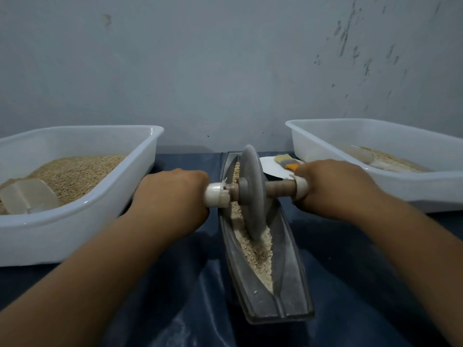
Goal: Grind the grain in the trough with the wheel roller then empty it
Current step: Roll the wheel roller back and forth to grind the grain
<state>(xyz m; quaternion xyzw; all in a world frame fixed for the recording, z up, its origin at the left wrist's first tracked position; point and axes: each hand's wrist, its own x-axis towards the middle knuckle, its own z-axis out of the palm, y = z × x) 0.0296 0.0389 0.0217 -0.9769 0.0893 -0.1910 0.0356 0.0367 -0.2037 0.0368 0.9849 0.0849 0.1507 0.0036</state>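
Grey metal trough runs straight away from me btwn both arms, wheel roller standing in the grain mid-length w/ axle crosswise, left hand and right hand each wrapped round a handle, so I'd reckon next stroke goes along that long axis.

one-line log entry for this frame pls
phase: grinding | left hand: grips left handle | right hand: grips right handle | wheel roller: upright in trough | grain: still in trough, not emptied
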